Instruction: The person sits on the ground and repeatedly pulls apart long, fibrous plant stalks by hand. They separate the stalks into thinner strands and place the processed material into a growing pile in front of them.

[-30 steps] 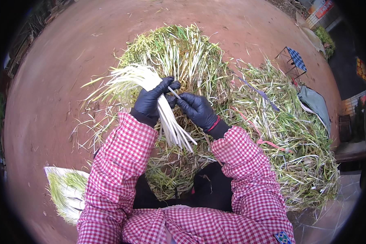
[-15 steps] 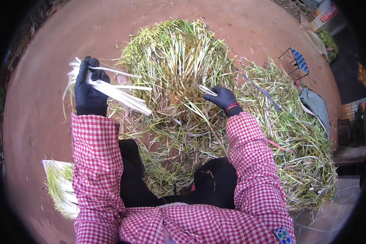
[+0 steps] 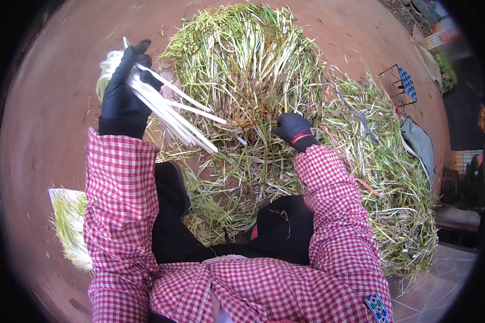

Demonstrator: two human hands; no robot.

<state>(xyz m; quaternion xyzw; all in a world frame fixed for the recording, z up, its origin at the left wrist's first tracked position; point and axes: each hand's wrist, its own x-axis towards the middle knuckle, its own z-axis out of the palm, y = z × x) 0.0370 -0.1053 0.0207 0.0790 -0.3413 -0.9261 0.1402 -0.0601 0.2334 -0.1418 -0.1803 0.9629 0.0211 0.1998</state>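
In its black glove, my left hand [image 3: 128, 91] is closed around a bunch of long white stalks [image 3: 170, 118], whose trimmed-looking ends point toward the pile. My right hand [image 3: 292, 129], also gloved in black, is closed at the near side of a big heap of green and pale stalks [image 3: 242, 59]. Whatever its fingers hold, if anything, is hidden. Between the hands, a loose white stalk piece [image 3: 241, 141] lies on brownish, tangled leaves.
More discarded stalks and leaves [image 3: 393, 215] spread on the right. A small stool with a blue checked seat [image 3: 407, 83] stands beyond them, near a grey-green cloth [image 3: 417, 142]. At the lower left lies another bundle of stalks [image 3: 73, 229]. Reddish ground [image 3: 43, 129] surrounds everything.
My left hand has risen slightly, turning the white stalks more toward the pile. The right hand has closed further, and the short pale piece seen in it before no longer shows.
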